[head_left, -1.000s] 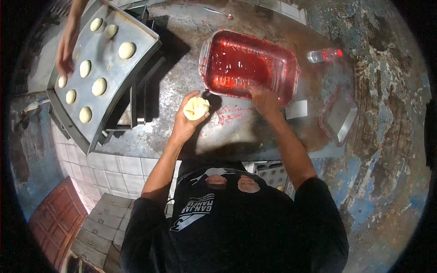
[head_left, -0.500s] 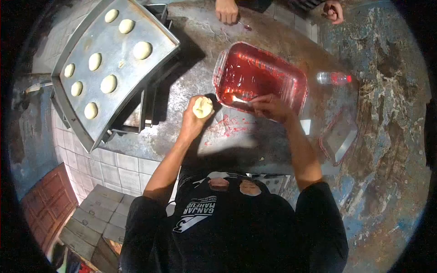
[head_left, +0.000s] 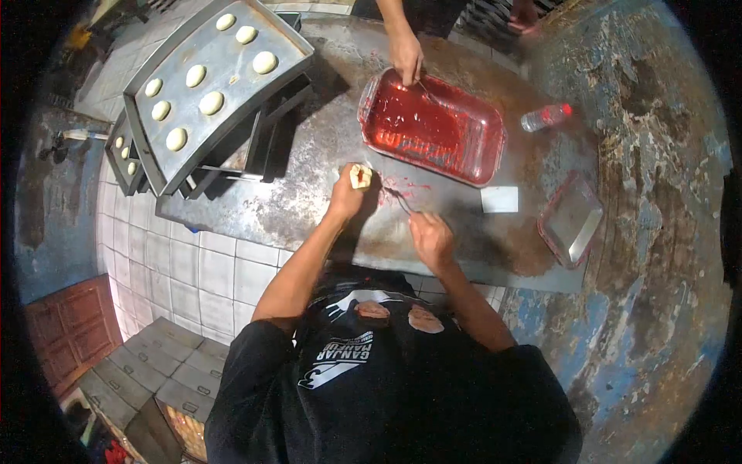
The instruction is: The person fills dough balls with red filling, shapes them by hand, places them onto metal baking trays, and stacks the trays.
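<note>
My left hand is wrapped round a piece of pale dough, which has red filling showing in its hollow. To its right, my right hand grips a spoon by the handle, its tip towards the dough. Beyond both hands lies a glass dish of red filling. A co-worker's hand holds another utensil over the far left part of that dish. Red smears mark the table below the dish.
A metal tray with several dough balls rests on a raised stack at the left. Right of the dish are a plastic bottle, a white card and a clear lid. Another hand shows at the far edge.
My right hand has drawn back from the dish with the spoon, towards the dough. Red filling now shows in the dough. The co-worker's hand has moved to the dish with a utensil.
</note>
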`<state>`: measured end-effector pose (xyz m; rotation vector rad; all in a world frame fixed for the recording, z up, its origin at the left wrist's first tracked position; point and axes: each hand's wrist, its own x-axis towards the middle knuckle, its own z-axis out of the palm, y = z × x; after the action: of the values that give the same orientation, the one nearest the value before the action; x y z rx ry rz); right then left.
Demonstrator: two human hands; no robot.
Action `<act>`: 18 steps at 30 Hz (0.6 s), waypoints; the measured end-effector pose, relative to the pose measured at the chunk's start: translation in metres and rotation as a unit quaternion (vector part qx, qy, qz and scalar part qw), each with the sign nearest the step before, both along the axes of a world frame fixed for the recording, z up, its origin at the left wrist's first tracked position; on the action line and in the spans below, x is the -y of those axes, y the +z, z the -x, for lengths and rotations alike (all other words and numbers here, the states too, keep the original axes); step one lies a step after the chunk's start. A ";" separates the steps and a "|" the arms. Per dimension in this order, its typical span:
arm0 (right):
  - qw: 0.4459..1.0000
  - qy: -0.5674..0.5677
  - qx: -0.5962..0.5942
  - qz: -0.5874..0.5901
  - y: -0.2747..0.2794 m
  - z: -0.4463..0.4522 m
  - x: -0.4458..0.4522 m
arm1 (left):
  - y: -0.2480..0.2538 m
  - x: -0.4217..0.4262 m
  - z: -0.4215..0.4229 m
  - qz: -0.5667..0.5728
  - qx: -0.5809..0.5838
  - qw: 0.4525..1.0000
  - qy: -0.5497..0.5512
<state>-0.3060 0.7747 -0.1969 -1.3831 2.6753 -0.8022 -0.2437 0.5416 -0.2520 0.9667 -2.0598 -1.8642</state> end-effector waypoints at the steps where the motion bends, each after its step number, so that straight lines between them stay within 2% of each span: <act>1: 0.999 0.015 -0.024 0.031 -0.002 0.004 -0.003 | 0.020 -0.013 -0.009 -0.106 -0.055 0.993 -0.021; 2: 0.999 0.012 -0.024 0.037 -0.006 0.005 0.001 | 0.040 -0.026 -0.018 -0.211 -0.107 0.971 -0.042; 3: 0.972 -0.077 0.186 0.117 -0.014 0.003 0.009 | 0.026 -0.037 -0.026 -0.187 -0.107 0.973 -0.077; 4: 0.888 -0.159 0.386 0.192 -0.014 0.000 0.016 | 0.038 -0.050 -0.035 -0.176 -0.092 0.973 -0.118; 6: 0.878 -0.150 0.411 0.195 0.011 -0.003 0.016 | 0.054 -0.082 -0.049 -0.116 -0.163 0.965 -0.167; 7: 0.869 -0.138 0.436 0.188 0.031 -0.007 0.013 | 0.062 -0.093 -0.055 -0.035 -0.077 0.980 -0.182; 8: 0.869 -0.139 0.432 0.196 0.047 -0.020 0.004 | 0.070 -0.103 -0.060 -0.029 -0.080 0.979 -0.186; 9: 0.966 -0.025 0.237 0.103 0.062 -0.039 -0.009 | 0.078 -0.113 -0.064 0.003 -0.053 0.985 -0.166; 10: 0.996 0.088 0.023 0.001 0.074 -0.055 -0.021 | 0.083 -0.120 -0.067 0.035 -0.027 0.989 -0.144; 11: 0.990 0.104 0.004 0.100 0.082 -0.068 -0.030 | 0.063 -0.124 -0.071 0.017 -0.107 0.988 -0.110; 12: 0.989 0.107 0.000 0.103 0.079 -0.070 -0.039 | 0.072 -0.129 -0.074 0.022 -0.111 0.988 -0.108; 13: 0.987 0.028 0.023 0.159 0.076 -0.068 -0.048 | 0.080 -0.134 -0.077 -0.054 -0.136 0.984 -0.099; 15: 0.950 -0.052 0.198 0.238 0.073 -0.075 -0.061 | 0.108 -0.141 -0.089 -0.176 -0.138 0.969 -0.108; 16: 0.913 -0.095 0.274 0.287 0.075 -0.079 -0.066 | 0.114 -0.145 -0.094 -0.173 -0.137 0.969 -0.108; 18: 0.946 -0.032 0.225 0.231 0.076 -0.095 -0.069 | 0.125 -0.155 -0.098 -0.263 -0.128 0.947 -0.133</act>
<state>-0.2107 0.8442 -0.1206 -1.0007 2.2653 -1.6070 -0.1459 0.6970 -0.1273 0.5062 -1.6340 -2.6010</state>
